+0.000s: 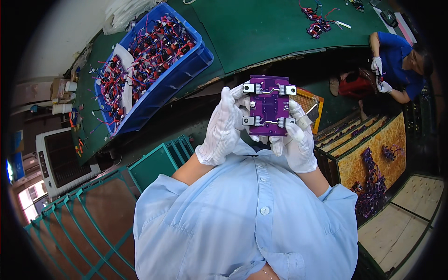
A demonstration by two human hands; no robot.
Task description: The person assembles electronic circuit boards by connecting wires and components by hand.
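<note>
Both my hands wear white gloves and hold up a purple circuit board in front of my chest. Black transistors with metal tabs stick out at its left and right edges, joined to the board by bent leads. My left hand grips the left side, its fingers going behind the board. My right hand holds the lower right side, with the thumb near the lower right transistor. A short white-and-grey piece shows beside the right fingers; I cannot make out what it is. The fingers behind the board are hidden.
A blue bin heaped with wired purple boards stands on the green table at left. More boards lie at the far right. Stacked trays carry boards on my right. A co-worker in blue sits at the right, holding something small.
</note>
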